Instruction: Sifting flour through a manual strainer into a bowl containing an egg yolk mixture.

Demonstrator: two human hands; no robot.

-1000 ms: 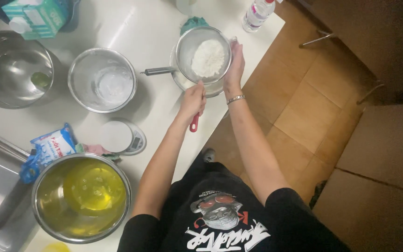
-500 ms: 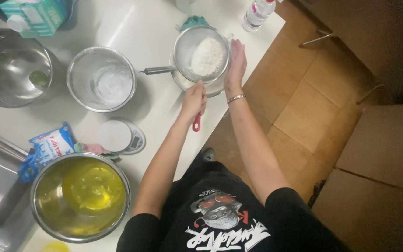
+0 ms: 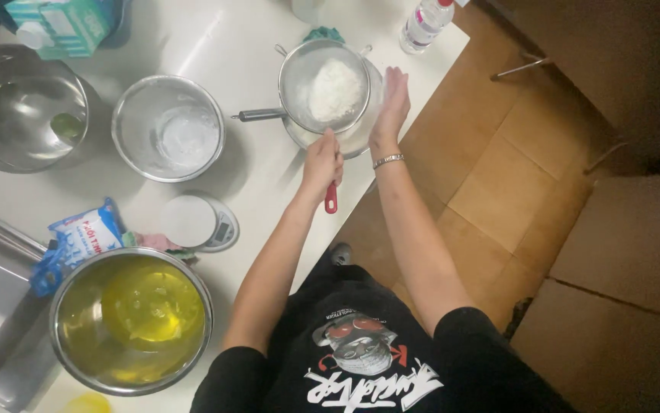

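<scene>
White worktop (image 3: 253, 38) above tiled floor. Left hand (image 3: 321, 162): grip closed on red handle (image 3: 331, 200) at sieve rim. Right hand (image 3: 391, 99): open, flat against side of sieve (image 3: 326, 86). Sieve with white flour (image 3: 335, 88) over a bowl (image 3: 345, 141) near worktop edge. Further left: steel bowl (image 3: 168, 128), round scale (image 3: 198, 222), bowl of yellow liquid (image 3: 131, 320).

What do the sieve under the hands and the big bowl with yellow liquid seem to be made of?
The sieve looks like fine metal mesh in a shiny metal rim, with a dark handle; the mesh is greyish and see-through at the edges. The big bowl looks like polished stainless steel, judging by its bright, reflective rim.
</scene>
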